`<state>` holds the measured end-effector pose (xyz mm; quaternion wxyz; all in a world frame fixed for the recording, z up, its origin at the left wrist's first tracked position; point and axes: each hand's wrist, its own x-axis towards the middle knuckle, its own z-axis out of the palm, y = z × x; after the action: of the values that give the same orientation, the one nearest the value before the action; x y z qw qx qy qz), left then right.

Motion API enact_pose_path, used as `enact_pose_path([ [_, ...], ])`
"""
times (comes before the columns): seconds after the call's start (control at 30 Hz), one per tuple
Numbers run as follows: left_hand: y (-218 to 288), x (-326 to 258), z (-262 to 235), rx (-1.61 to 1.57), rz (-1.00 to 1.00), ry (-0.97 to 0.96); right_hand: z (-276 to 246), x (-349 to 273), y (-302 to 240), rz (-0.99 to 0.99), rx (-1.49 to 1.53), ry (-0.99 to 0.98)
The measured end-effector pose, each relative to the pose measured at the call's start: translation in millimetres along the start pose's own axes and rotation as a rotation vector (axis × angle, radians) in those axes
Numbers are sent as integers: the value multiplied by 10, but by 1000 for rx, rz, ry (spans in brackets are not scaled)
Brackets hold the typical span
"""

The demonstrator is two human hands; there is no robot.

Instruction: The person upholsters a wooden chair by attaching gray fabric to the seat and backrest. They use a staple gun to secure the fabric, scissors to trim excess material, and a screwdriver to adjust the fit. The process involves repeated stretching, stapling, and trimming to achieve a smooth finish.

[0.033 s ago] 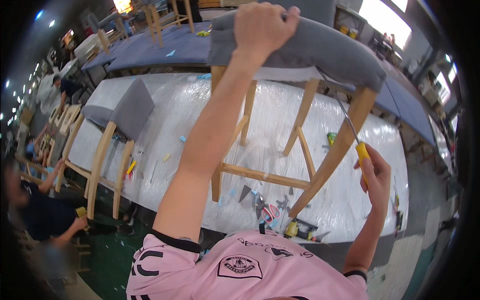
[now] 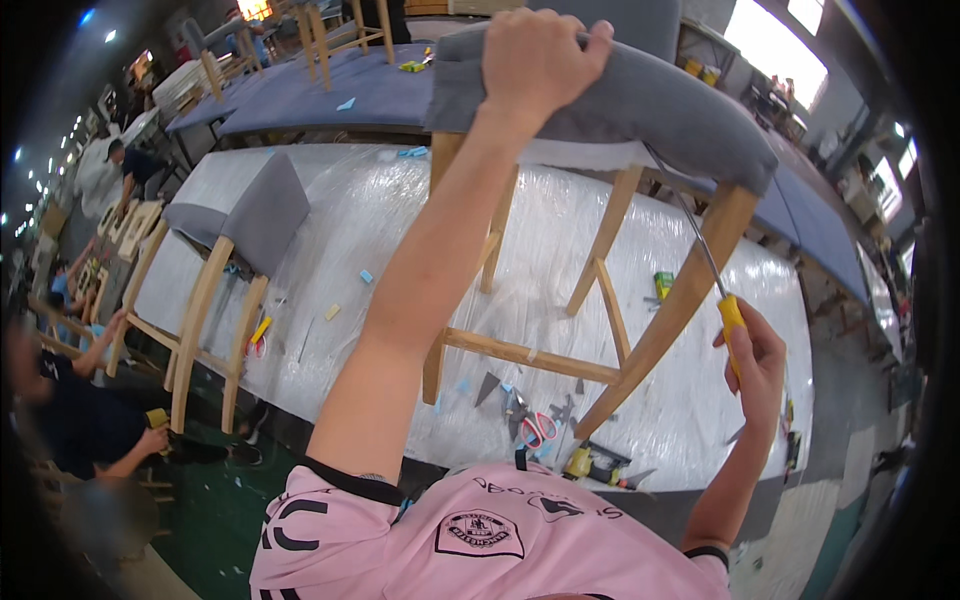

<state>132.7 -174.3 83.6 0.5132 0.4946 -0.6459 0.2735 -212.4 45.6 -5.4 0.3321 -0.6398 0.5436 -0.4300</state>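
Note:
A chair with grey fabric (image 2: 670, 100) and pale wooden legs (image 2: 672, 320) stands in front of me on a table covered in clear plastic film (image 2: 345, 255). My left hand (image 2: 545, 65) is closed over the top of its grey upholstered part, fingers curled past the far edge. In my right hand (image 2: 762, 360) is a screwdriver (image 2: 733, 325) with a yellow handle and a long metal shaft. The shaft slants up beside the near right leg. Its tip meets the lower edge of the fabric, by a strip of white lining (image 2: 590, 155); the very end is hidden.
Near the table's front edge lie red-handled scissors (image 2: 538, 430), a yellow-and-black tool (image 2: 590, 463) and dark scraps. Behind the right leg is a green box (image 2: 663, 284). Another grey chair (image 2: 265, 220) stands left, near a person (image 2: 85, 415). Blue-covered tables (image 2: 330, 100) stand beyond.
The view has shifted slightly. Both hands keep their hold, and the screwdriver tip stays at the fabric's lower edge.

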Motion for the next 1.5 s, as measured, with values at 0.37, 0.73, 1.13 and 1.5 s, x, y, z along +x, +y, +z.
enact_pose_path([
  [0.37,11,129,-35,36,7,-37,153,9,-210,64,87,-8],
  [0.73,-72,231,112,49,-19,-63,226,129,-219,40,73,35],
  [1.13,-80,251,220,33,-99,-101,255,185,-353,130,100,6],
  [1.5,-1012,492,715,-315,-107,-16,240,267,-411,63,101,-19],
])
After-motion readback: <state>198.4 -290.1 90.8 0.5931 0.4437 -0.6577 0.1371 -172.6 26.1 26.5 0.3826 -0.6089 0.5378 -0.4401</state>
